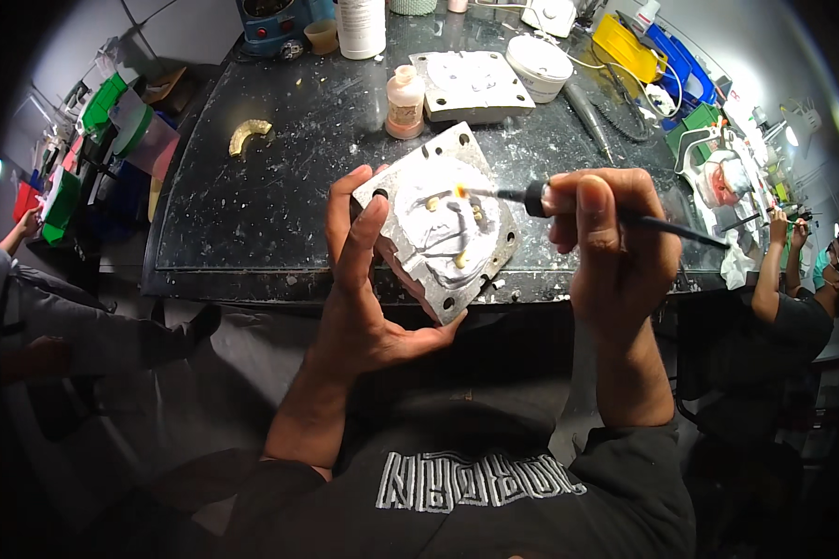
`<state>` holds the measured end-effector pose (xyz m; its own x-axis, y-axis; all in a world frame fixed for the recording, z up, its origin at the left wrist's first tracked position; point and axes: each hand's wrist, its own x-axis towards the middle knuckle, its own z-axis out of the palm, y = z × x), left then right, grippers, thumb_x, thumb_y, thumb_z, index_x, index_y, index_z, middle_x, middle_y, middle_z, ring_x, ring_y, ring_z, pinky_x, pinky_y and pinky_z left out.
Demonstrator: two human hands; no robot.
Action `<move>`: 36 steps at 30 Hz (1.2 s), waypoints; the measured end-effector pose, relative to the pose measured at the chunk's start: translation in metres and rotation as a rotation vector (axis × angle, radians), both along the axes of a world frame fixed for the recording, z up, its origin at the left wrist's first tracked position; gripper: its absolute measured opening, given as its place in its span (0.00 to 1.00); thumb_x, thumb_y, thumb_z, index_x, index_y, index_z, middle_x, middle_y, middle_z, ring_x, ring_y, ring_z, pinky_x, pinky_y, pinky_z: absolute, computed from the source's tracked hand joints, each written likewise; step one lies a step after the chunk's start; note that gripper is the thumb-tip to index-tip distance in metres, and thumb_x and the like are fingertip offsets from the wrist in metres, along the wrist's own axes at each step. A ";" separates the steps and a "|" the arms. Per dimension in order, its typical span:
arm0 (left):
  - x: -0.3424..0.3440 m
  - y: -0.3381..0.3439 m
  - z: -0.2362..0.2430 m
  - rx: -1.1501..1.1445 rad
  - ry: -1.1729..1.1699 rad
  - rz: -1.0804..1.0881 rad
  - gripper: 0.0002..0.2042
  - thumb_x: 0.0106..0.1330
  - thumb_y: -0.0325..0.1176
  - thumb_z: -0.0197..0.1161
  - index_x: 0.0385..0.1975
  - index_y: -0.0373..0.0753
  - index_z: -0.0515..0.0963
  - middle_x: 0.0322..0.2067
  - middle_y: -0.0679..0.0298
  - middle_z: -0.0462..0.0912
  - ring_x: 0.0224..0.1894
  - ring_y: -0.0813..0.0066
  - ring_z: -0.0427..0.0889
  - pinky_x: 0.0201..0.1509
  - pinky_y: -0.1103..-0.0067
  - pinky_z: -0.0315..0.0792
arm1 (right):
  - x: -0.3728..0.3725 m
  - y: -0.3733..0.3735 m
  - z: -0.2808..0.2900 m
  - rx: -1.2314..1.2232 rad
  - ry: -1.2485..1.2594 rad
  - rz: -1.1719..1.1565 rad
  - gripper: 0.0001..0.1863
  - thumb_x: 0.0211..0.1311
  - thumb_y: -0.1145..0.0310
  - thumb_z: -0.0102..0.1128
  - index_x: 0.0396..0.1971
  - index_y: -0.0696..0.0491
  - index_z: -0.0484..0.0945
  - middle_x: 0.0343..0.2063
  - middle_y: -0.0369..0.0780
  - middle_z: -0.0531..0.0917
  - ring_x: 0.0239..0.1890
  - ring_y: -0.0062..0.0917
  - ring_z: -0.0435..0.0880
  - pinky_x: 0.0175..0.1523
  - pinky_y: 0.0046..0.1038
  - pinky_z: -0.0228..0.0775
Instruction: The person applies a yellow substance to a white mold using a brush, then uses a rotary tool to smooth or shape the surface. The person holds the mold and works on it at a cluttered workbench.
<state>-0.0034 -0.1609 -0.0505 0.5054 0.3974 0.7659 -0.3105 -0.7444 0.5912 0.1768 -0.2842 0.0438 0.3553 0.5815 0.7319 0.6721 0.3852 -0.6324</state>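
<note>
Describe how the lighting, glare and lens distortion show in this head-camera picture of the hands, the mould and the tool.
Head view: fisheye bends the dark table's edges and blackens the corners; the pale mould in the left hand is brightly lit; a small glow shows at the tip of the tool in the right hand; rim is soft.

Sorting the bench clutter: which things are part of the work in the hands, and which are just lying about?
In use: metal mould, left hand; pen tool, right hand.

Lying about: second mould, small bottle, round white box, yellow curved piece, white jug.
</note>
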 end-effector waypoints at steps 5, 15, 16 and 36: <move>0.000 -0.001 0.010 -0.017 0.019 -0.044 0.68 0.39 0.28 0.90 0.80 0.48 0.43 0.76 0.38 0.41 0.72 0.43 0.69 0.69 0.59 0.78 | 0.000 0.004 0.003 -0.080 -0.090 -0.077 0.08 0.77 0.71 0.62 0.35 0.59 0.82 0.26 0.38 0.88 0.22 0.19 0.86 0.28 0.21 0.75; 0.001 -0.001 0.007 -0.085 0.017 -0.052 0.68 0.40 0.33 0.90 0.80 0.46 0.44 0.76 0.40 0.42 0.72 0.46 0.69 0.69 0.59 0.77 | -0.004 0.024 0.011 -0.009 -0.277 -0.106 0.08 0.73 0.70 0.68 0.32 0.56 0.81 0.22 0.37 0.85 0.20 0.19 0.85 0.23 0.22 0.70; 0.000 -0.001 0.009 -0.084 0.023 -0.045 0.68 0.40 0.33 0.91 0.80 0.45 0.44 0.76 0.39 0.42 0.73 0.45 0.68 0.70 0.58 0.76 | -0.004 0.025 0.013 -0.008 -0.315 -0.112 0.08 0.72 0.70 0.69 0.32 0.56 0.81 0.21 0.38 0.84 0.19 0.20 0.84 0.23 0.23 0.69; -0.005 0.004 -0.008 -0.093 0.043 -0.058 0.74 0.36 0.32 0.90 0.82 0.46 0.37 0.77 0.36 0.43 0.79 0.38 0.53 0.75 0.56 0.64 | -0.044 0.099 0.074 -0.318 -0.998 0.084 0.08 0.55 0.70 0.74 0.29 0.57 0.83 0.21 0.43 0.86 0.26 0.38 0.91 0.31 0.37 0.87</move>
